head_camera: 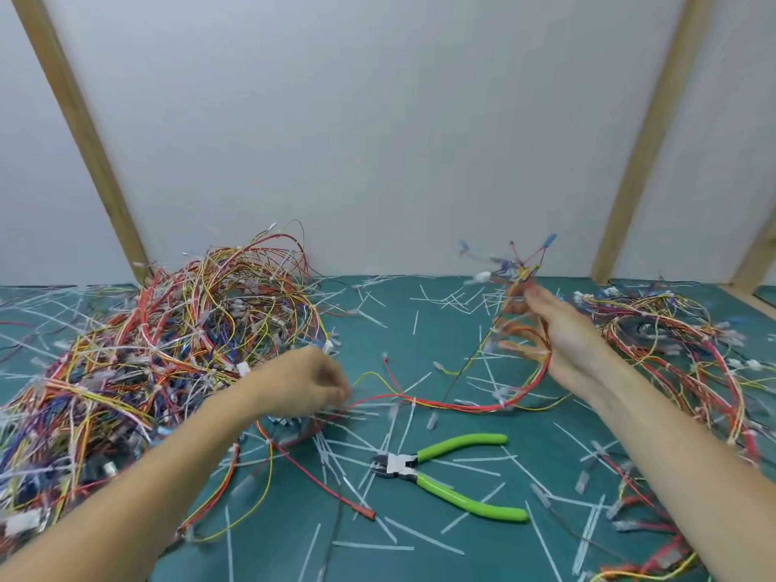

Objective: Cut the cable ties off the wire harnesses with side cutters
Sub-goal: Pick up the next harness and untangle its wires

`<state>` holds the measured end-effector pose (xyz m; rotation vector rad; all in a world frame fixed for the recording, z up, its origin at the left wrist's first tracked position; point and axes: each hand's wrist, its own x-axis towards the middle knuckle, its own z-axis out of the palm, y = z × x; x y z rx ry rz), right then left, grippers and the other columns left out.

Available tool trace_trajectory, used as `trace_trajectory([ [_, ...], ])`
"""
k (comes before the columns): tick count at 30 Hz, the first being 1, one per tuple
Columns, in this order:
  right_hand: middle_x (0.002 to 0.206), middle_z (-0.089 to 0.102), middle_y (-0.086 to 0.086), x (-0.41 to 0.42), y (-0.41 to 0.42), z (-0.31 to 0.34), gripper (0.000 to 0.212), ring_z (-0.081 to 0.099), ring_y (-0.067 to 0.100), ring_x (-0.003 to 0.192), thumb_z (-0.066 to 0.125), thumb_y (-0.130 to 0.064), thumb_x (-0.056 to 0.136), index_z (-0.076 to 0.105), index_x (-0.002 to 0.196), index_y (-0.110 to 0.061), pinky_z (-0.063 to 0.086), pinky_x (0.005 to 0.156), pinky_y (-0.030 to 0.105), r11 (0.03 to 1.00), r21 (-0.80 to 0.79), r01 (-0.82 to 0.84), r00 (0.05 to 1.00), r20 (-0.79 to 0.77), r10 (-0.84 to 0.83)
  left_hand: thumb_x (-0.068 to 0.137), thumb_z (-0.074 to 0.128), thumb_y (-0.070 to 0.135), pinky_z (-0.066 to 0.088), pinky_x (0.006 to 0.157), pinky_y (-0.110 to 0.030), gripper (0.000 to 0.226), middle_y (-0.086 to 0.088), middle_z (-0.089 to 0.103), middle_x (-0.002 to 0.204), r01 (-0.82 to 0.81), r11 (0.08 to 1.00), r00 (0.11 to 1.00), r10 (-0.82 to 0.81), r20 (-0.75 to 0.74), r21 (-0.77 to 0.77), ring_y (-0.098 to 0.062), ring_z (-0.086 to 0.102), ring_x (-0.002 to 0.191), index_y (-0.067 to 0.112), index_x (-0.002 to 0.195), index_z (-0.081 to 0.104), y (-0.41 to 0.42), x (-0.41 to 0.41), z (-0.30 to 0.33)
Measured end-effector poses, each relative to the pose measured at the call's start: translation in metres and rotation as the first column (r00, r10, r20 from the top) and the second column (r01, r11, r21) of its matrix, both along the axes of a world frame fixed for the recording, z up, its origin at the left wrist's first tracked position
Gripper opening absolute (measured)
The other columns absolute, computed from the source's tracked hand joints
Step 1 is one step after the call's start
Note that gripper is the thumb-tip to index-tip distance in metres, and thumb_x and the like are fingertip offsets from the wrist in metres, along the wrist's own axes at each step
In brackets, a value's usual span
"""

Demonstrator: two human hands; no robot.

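Observation:
A red and yellow wire harness (453,403) stretches across the green mat between my hands. My left hand (304,382) pinches one end of it low over the mat, beside the big tangled pile of harnesses (138,363). My right hand (550,329) is raised and blurred, its fingers curled round the other end, whose blue and white connectors (510,262) stick up above it. The side cutters (441,468) with bright green handles lie on the mat between my forearms, jaws pointing left, untouched.
Several cut white cable tie strips (369,546) litter the green mat (420,342). A second pile of harnesses (680,350) lies at the right. A white wall with wooden posts (88,136) stands behind the table.

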<state>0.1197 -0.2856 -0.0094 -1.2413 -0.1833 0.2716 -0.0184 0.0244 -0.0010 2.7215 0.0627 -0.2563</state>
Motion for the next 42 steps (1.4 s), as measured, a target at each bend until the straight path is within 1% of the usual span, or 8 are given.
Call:
trace_trajectory([
  [5, 0.071, 0.067, -0.006, 0.002, 0.008, 0.021, 0.016, 0.06, 0.001, 0.049, 0.054, -0.026, 0.1, 0.067, 0.092, -0.023, 0.049, 0.039, 0.016, 0.851, 0.518, 0.09, 0.963, -0.263, 0.058, 0.098, 0.061, 0.035, 0.044, 0.099, -0.03, 0.029, 0.009, 0.065, 0.12, 0.058, 0.994, 0.873, -0.006, 0.489, -0.093, -0.009, 0.059, 0.109, 0.024, 0.125, 0.064, -0.033, 0.007, -0.011],
  [12, 0.09, 0.069, 0.008, 0.002, 0.021, -0.003, 0.021, 0.069, 0.023, 0.083, 0.037, -0.008, 0.11, 0.055, 0.103, -0.015, 0.06, 0.074, 0.043, 0.989, -0.014, 0.146, 0.959, -0.244, -0.145, 0.099, 0.052, 0.046, 0.034, 0.089, -0.034, 0.022, 0.011, 0.055, 0.101, 0.164, 0.904, 0.91, -0.293, 0.294, 0.395, -0.015, 0.049, 0.107, 0.03, 0.103, 0.065, -0.049, 0.007, -0.035],
  [16, 0.094, 0.064, 0.008, -0.009, 0.023, -0.01, 0.012, 0.055, 0.025, 0.088, 0.053, -0.005, 0.097, 0.065, 0.099, -0.006, 0.046, 0.076, 0.036, 0.786, -0.553, 0.276, 0.954, 0.059, -0.294, 0.096, 0.053, 0.028, 0.034, 0.098, -0.037, 0.021, 0.012, 0.058, 0.086, 0.081, 0.991, 0.793, -0.128, 0.595, 0.106, -0.011, 0.051, 0.099, 0.026, 0.078, 0.063, -0.039, 0.008, -0.033],
  [22, 0.162, 0.034, -0.002, -0.087, 0.062, -0.009, 0.067, 0.032, 0.015, 0.147, 0.059, -0.033, 0.097, 0.031, 0.157, -0.022, 0.026, 0.114, 0.029, 0.738, -0.503, 0.45, 0.811, 0.576, -0.102, 0.104, 0.045, 0.034, 0.044, 0.059, -0.043, 0.033, 0.001, 0.054, 0.057, -0.135, 0.977, 0.761, 0.208, 0.615, -0.164, -0.026, 0.051, 0.06, 0.017, 0.076, 0.049, -0.056, 0.02, -0.033],
  [25, 0.172, 0.004, -0.007, -0.095, 0.068, -0.018, 0.071, 0.006, 0.024, 0.158, 0.056, -0.038, 0.098, 0.024, 0.16, -0.025, 0.011, 0.127, 0.039, 0.533, -0.577, 0.619, 0.616, 0.777, 0.125, 0.105, 0.037, 0.039, 0.04, 0.066, -0.042, 0.028, -0.007, 0.064, 0.073, -0.154, 0.986, 0.793, 0.086, 0.603, 0.062, -0.039, 0.058, 0.076, 0.021, 0.084, 0.043, -0.071, 0.027, -0.045],
  [32, 0.146, 0.054, 0.003, -0.056, 0.038, -0.008, 0.054, 0.062, 0.033, 0.121, 0.043, -0.045, 0.106, 0.034, 0.153, -0.02, 0.049, 0.087, 0.039, -0.203, -0.827, 0.524, 0.805, 0.403, 0.436, 0.085, 0.051, 0.036, 0.035, 0.091, -0.038, 0.017, 0.013, 0.045, 0.079, 0.006, 0.993, 0.875, -0.064, 0.479, 0.121, -0.018, 0.049, 0.086, 0.025, 0.098, 0.049, -0.065, 0.028, -0.06],
  [37, 0.089, 0.075, -0.01, -0.074, 0.058, -0.007, 0.028, 0.067, 0.02, 0.089, 0.057, -0.05, 0.093, 0.072, 0.106, -0.03, 0.049, 0.064, 0.033, 0.219, -0.553, 0.804, 0.421, 0.789, 0.448, 0.08, 0.046, 0.04, 0.04, 0.09, -0.041, 0.023, 0.013, 0.053, 0.083, 0.116, 0.99, 0.833, -0.05, 0.55, -0.085, -0.01, 0.05, 0.085, 0.025, 0.092, 0.059, -0.053, 0.019, -0.064],
  [42, 0.109, 0.071, -0.007, -0.073, 0.074, -0.046, 0.029, 0.06, 0.02, 0.109, 0.049, -0.043, 0.106, 0.069, 0.115, -0.025, 0.044, 0.093, 0.039, 0.418, -0.816, 0.399, 0.643, 0.574, 0.507, 0.088, 0.065, 0.036, 0.044, 0.094, -0.041, 0.021, 0.014, 0.063, 0.099, 0.136, 0.985, 0.753, -0.031, 0.658, -0.109, -0.009, 0.059, 0.101, 0.024, 0.106, 0.065, -0.043, 0.011, -0.065],
])
